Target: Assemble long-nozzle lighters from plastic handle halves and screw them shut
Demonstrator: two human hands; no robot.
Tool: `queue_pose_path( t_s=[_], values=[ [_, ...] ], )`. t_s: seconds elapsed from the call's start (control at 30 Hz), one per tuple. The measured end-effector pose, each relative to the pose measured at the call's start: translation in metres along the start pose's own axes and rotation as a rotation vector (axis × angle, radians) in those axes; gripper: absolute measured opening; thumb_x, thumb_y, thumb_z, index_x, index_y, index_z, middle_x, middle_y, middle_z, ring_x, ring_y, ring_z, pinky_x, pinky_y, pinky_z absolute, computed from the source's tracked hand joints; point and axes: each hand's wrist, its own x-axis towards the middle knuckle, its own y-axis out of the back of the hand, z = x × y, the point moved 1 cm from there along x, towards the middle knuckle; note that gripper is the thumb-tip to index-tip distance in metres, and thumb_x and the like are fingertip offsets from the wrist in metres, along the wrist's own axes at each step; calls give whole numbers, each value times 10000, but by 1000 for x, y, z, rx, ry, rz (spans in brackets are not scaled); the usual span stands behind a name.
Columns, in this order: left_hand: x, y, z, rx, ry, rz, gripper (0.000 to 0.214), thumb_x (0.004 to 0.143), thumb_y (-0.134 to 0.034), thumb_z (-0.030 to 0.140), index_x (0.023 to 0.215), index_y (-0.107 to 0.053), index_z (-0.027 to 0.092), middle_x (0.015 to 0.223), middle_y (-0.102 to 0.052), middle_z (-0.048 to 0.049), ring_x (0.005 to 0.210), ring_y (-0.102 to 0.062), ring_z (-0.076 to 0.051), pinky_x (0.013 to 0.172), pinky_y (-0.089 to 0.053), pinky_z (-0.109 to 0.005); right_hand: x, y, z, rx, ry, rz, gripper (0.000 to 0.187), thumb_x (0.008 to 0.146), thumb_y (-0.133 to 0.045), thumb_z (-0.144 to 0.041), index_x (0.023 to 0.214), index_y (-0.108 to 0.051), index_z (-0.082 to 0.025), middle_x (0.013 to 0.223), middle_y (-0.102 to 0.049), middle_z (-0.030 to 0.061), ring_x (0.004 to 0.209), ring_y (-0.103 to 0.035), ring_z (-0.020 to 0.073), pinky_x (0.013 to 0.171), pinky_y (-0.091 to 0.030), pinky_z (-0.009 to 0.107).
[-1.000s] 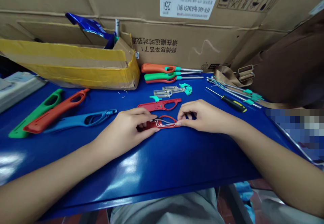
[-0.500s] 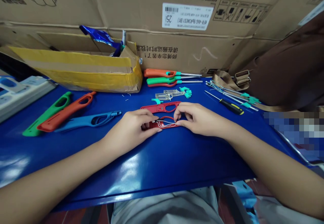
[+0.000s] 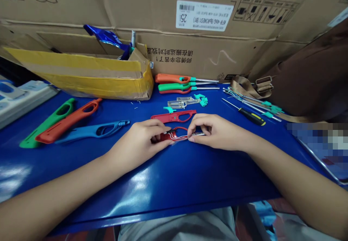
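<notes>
My left hand grips the handle end of a red lighter shell half, fingers closed around it. Thin white wires run over this shell towards the right. The thumb and forefinger of my right hand are pinched at the wires, on a shiny metal tube, partly hidden by the fingers. Just behind lies the other red shell half, flat on the table. Clear plastic lighter tanks and small teal triggers are further back.
Green, orange and blue shell pieces lie left. Assembled lighters rest against the large carton. A yellow-taped box stands back left. Right are a screwdriver, metal tubes with wires and a strap.
My right hand has shifted slightly down and right, and the metal tube now shows between its fingers. The wires are drawn lower across the shell. The view has shifted slightly.
</notes>
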Motion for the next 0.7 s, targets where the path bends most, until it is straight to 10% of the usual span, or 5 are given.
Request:
queue_pose_path(
  t_s=[0.7],
  values=[
    [-1,1,3,-6,22,-18,454,820,-821,462,1154,-751,163,911,-695,-29,675,-665,-126,651,-572,-247,-3,7,3,-14,-82,74,94,891,-651,-224,956,-694,-173,686,-530,-40,585,-451,93,551,-367,230]
  ],
)
